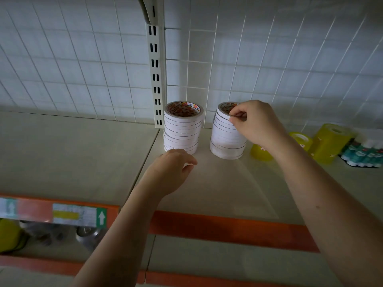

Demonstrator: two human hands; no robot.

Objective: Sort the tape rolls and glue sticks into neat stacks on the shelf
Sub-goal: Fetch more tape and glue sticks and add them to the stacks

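Head cam: 2 white tape stacks (183, 127); R hand (256, 122) pinches top roll (224, 109), L hand (172, 168) loose, empty.

Our right hand (256, 123) hides part of the right tape stack (227, 139); the glue sticks (364, 154) run off the edge.

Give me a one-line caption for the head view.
Right hand pinches top roll of right tape stack; left hand hovers.

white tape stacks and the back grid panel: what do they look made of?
White tape stacks: thin rolls of matte, paper-like white tape on printed, probably cardboard cores; dark seams show between rolls. Back grid panel: probably white-coated metal wire, thin crossing rods with slight gloss.
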